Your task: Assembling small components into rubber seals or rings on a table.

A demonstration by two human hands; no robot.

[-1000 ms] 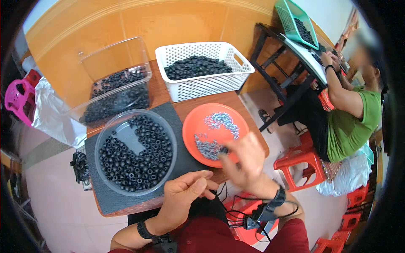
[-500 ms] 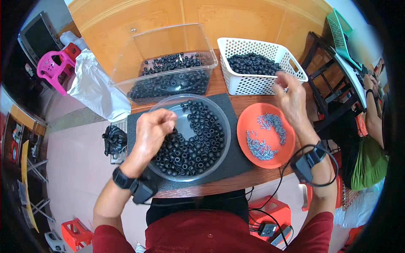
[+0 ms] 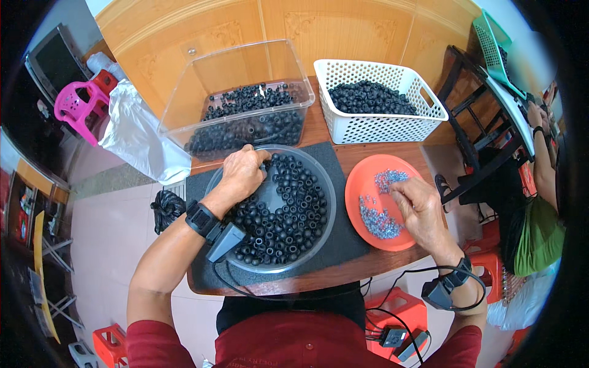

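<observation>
My left hand (image 3: 243, 173) is closed over the far left part of a round clear tub (image 3: 332, 202); whatever its curled fingers hold is hidden. Small black ring-like plastic pieces (image 3: 287, 224) with holes fill much of that tub. Over the right side of an orange plate (image 3: 359, 175), my right hand (image 3: 421, 211) is pinched, fingertips pointing down near the heap of tiny shiny silvery-blue pieces (image 3: 375, 222). Anything between those fingertips is too small to make out. Both wrists carry black straps with dark boxes.
Behind the tub stands a clear rectangular bin (image 3: 236, 113) of black pieces. A white perforated basket (image 3: 383, 129) holding more sits at the back right. Under the tub lies a dark mat (image 3: 331, 162). Cables (image 3: 294, 299) cross the table's near edge. A co-worker's arm (image 3: 542, 172) shows at far right.
My left hand has moved farther away, toward the tub's far rim. From beside the white basket, my right hand has come down and nearer, over the orange plate.
</observation>
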